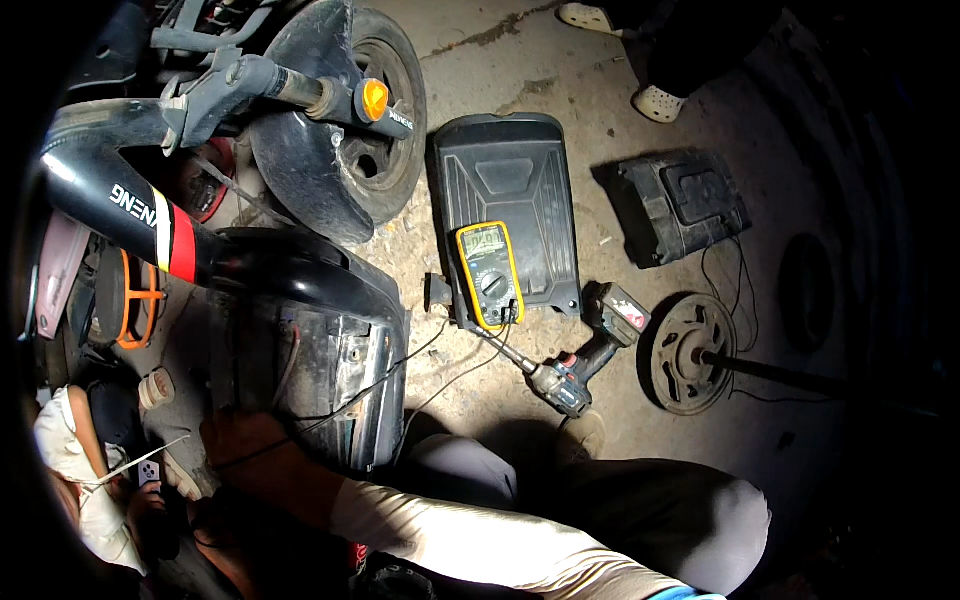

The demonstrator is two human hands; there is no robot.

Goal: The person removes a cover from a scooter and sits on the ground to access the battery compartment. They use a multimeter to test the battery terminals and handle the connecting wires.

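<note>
My right arm, in a pale sleeve, reaches left across my knees. My right hand (268,462) is closed beside the opened footboard (350,380) of a black electric scooter (110,195); its fingertips are in shadow. A thin black test lead (375,390) runs across this hand toward a yellow-rimmed multimeter (488,275). What the fingers hold is hidden. Low on the left, a dim skin-toned shape (225,555) may be my left hand, its fingers lost in the dark. The multimeter rests on a black plastic cover (510,175) with its display lit.
A cordless impact driver (570,375) with a long bit lies right of the scooter. Farther right are a black plastic case (680,205) with wires and a round metal wheel hub (688,355). Another person's clogs (658,104) show at the back; someone holding a phone (149,474) is at left.
</note>
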